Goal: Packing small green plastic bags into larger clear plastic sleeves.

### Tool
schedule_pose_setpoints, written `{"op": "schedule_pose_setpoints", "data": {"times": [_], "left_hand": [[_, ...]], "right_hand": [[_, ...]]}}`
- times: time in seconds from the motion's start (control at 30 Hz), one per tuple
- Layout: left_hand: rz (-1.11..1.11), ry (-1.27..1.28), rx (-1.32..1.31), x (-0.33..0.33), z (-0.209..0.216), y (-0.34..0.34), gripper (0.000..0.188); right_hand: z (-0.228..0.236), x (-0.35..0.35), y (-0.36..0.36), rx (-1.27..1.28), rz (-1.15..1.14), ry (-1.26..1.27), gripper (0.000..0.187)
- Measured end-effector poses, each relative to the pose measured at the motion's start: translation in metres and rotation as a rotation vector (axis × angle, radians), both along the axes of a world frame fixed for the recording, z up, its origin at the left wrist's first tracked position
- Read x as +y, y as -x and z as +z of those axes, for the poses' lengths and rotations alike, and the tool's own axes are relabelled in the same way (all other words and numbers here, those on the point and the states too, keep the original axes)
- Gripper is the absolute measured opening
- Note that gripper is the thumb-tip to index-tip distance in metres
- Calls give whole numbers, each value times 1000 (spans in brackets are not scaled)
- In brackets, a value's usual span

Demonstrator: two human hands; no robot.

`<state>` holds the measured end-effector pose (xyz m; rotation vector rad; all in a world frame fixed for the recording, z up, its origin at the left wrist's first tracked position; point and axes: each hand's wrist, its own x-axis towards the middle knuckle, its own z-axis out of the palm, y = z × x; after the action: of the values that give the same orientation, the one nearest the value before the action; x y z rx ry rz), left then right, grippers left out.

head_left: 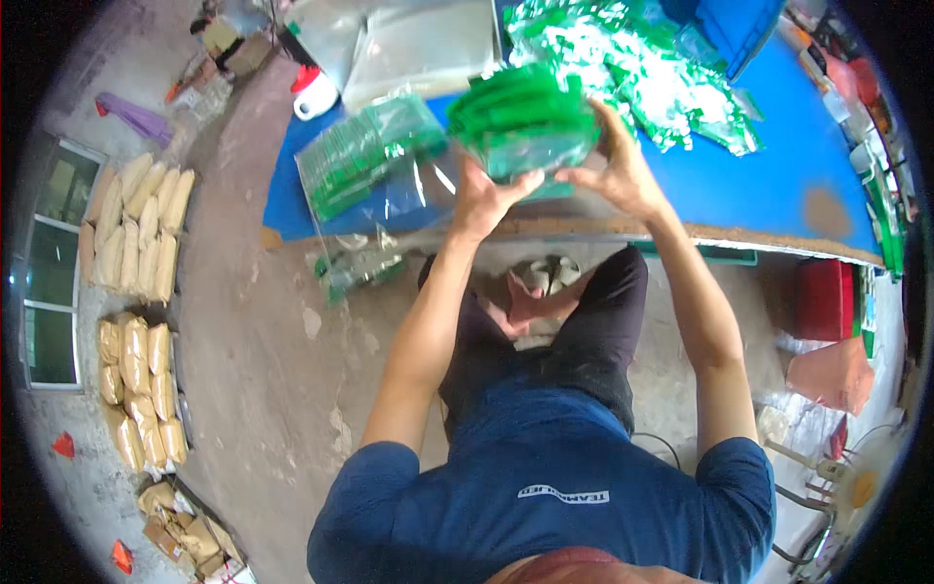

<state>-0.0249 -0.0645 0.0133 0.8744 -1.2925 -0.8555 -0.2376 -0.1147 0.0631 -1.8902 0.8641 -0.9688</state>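
A bundle of green plastic packets (525,112) is held up over the front part of the blue table (778,195). My left hand (484,198) grips its left side, with the thumb along the near edge. On the other side my right hand (623,173) is closed round the bundle's right edge. To the left of my left hand lies a clear plastic bag (365,161) with green packets in it, its near end hanging over the table edge. Behind and right of the bundle spreads a loose heap of shiny green and white packets (632,78).
Clear plastic sheets (418,54) lie at the back of the table beside a white jug with a red top (313,92). A blue bin (741,34) stands behind the heap. Below the table's right end is a red box (825,300). Stacked tan sacks (141,229) line the left wall.
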Motion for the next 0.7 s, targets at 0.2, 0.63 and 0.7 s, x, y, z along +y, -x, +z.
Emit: {"op": "schedule_pose_setpoints", "data": {"times": [0.2,0.63,0.7], "left_hand": [[30,4,-399,-10,-33,-18,94],[-261,-260,-24,-14,-26,-25,83],[-227,-218,-19,-10,-22,-17,89]], "right_hand": [[-84,-8,-6,128,-59,124,121],[-65,-13,-23,48,63,211,106],[-78,-15,-18,61,69,226,102]]}}
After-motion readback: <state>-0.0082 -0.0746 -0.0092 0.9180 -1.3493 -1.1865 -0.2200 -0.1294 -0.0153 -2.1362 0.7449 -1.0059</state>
